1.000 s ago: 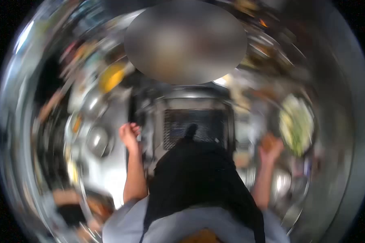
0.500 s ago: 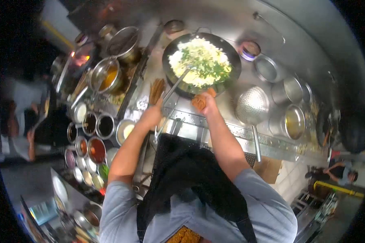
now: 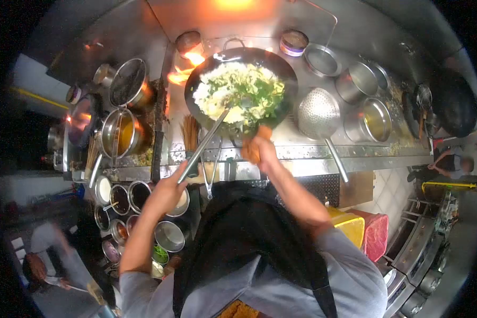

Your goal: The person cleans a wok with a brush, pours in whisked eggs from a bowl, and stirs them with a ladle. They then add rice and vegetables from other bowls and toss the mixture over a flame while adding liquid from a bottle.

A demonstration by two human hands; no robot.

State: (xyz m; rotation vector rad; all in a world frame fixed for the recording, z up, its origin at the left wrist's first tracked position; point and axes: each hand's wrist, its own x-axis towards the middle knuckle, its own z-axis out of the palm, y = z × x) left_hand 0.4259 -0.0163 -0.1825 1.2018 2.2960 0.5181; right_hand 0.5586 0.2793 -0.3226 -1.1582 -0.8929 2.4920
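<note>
My left hand [image 3: 167, 193] is closed round the long metal handle of a ladle [image 3: 205, 142]. The ladle slants up into the wok, its head partly sunk in the food. A dark wok [image 3: 194, 107] holds a pale, rice-like mix with chopped greens [image 3: 259, 87]. My right hand [image 3: 264, 150] grips a folded orange-brown cloth [image 3: 252, 151] at the wok's near rim; any wok handle beneath is hidden. Flames [image 3: 183, 74] show beside the wok's left edge.
A perforated strainer [image 3: 318, 112] lies right of the wok, its handle over the counter's front edge. Metal pots [image 3: 358, 82] stand beyond it. At left are a pot of yellow liquid [image 3: 123, 135], a bamboo brush [image 3: 190, 132] and several ingredient containers [image 3: 139, 196]. Another person [image 3: 53, 244] works at lower left.
Flames have appeared at the wok's left side. My left hand has moved down and left along with the ladle handle. The view has shifted, and the food has been tossed or spread differently.
</note>
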